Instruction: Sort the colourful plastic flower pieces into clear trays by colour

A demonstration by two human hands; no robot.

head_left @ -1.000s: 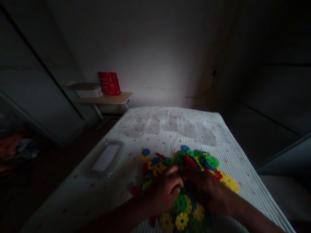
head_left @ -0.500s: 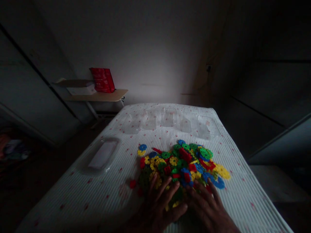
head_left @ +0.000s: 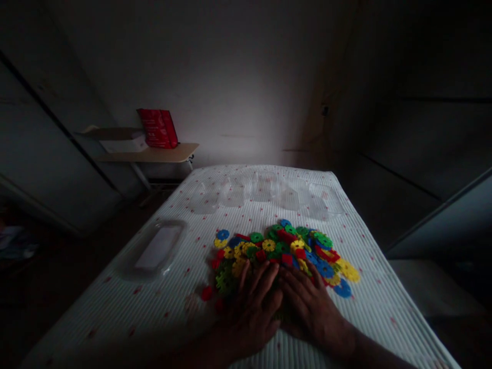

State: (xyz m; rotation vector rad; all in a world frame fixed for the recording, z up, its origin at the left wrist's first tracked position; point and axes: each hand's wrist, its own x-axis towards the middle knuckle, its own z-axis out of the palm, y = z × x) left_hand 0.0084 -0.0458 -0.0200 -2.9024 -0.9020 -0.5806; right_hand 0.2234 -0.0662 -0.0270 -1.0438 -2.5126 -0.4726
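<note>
A loose heap of notched plastic discs (head_left: 268,246) in red, yellow, green and blue lies on the striped, spotted cloth. My left hand (head_left: 255,305) rests on the near left part of the heap, fingers stretched forward and slightly apart. Beside it my right hand (head_left: 309,302) lies over the near middle of the heap, its fingers extended flat toward the left. Both palms face down on the pieces, and the discs under them are hidden. Small red pieces (head_left: 206,293) lie just left of my left hand.
Several clear plastic containers (head_left: 265,187) stand in a row across the far part of the cloth. A clear tray (head_left: 175,256) with a white paper (head_left: 157,248) in it sits at the left. Behind, a small table (head_left: 169,154) holds a red bag (head_left: 157,128) and a white box (head_left: 125,143).
My right hand has moved left and forward, closer to my left hand. My left hand has also shifted a little forward. Some discs near the fingers have been pushed about.
</note>
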